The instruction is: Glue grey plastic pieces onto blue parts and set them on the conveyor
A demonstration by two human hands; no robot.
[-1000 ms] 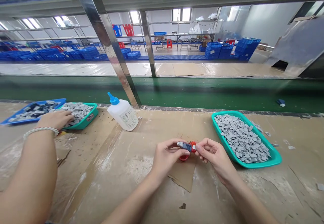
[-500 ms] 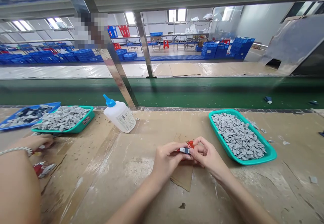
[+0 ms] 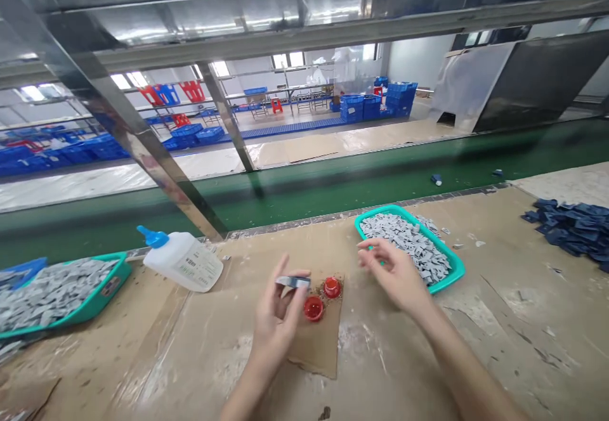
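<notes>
My left hand (image 3: 276,319) pinches a small grey and blue plastic part (image 3: 294,281) between thumb and fingers, above a piece of brown cardboard (image 3: 320,343). Two small red caps (image 3: 314,307) (image 3: 332,286) sit on the cardboard just right of that hand. My right hand (image 3: 394,274) hovers with its fingers spread and nothing in it, next to the near edge of a teal tray (image 3: 453,271) filled with several small grey parts (image 3: 404,242).
A white glue bottle with a blue nozzle (image 3: 182,259) lies left of centre. Another teal tray of grey parts (image 3: 93,304) sits at the far left. A heap of dark blue parts (image 3: 573,226) lies at the right. A green conveyor belt (image 3: 333,183) runs behind the bench.
My right hand let go of the part and moved right toward the teal tray. The left hand keeps the part. The view swung right; the neighbour's arm has left the view.
</notes>
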